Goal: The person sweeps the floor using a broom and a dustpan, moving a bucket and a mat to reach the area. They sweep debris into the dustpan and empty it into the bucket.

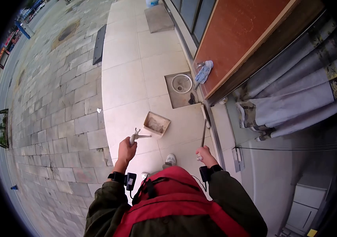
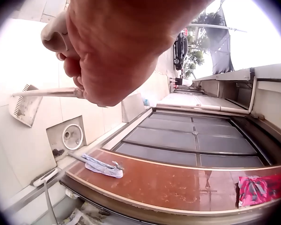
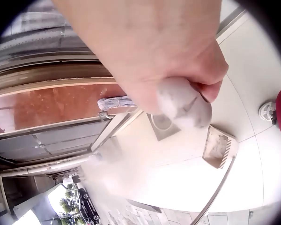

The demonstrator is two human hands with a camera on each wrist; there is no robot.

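Observation:
My left hand grips the pale handle of a long-handled dustpan; its forked top sticks out past the fingers. The dustpan lies on the tiles ahead of my feet, with a toothed edge and greyish dirt inside. In my right hand is the handle of a broom, and its narrow head is down beside the wall base. From the right wrist, the rounded handle end shows in the curled fingers, while the dustpan appears beyond it.
A recessed square with a round metal drain is in the tiled floor, below a tap wrapped in blue cloth. Red-brown wall panel and grey curtains stand right. Stone paving runs along the left. A dark ramp sits at the tile edge.

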